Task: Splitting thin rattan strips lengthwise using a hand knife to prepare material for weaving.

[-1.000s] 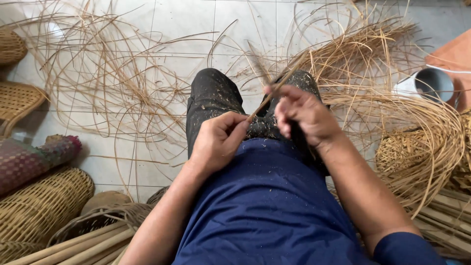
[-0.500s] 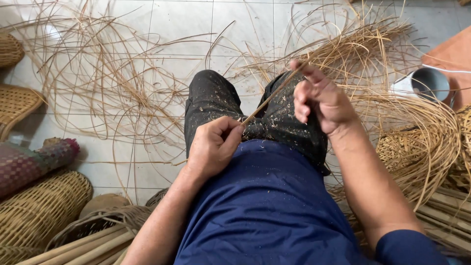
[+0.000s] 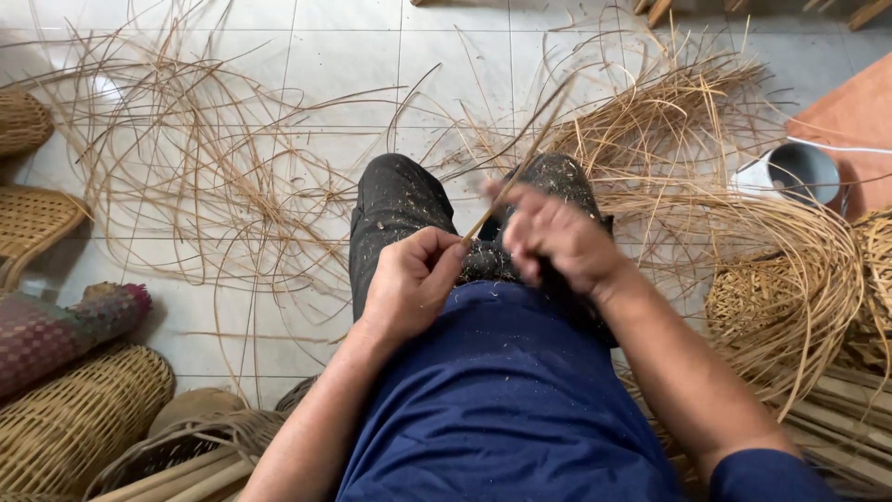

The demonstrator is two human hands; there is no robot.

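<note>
The left hand [image 3: 409, 284] pinches the cane strip's [image 3: 520, 167] lower end; the strip slants up-right, away from the body; the right hand [image 3: 557, 237] curls closed around it.

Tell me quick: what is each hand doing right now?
Left hand: closed, pinching the lower end of a thin cane strip.
Right hand: blurred, fingers curled around the same strip; its grip cannot be told for sure.
</note>
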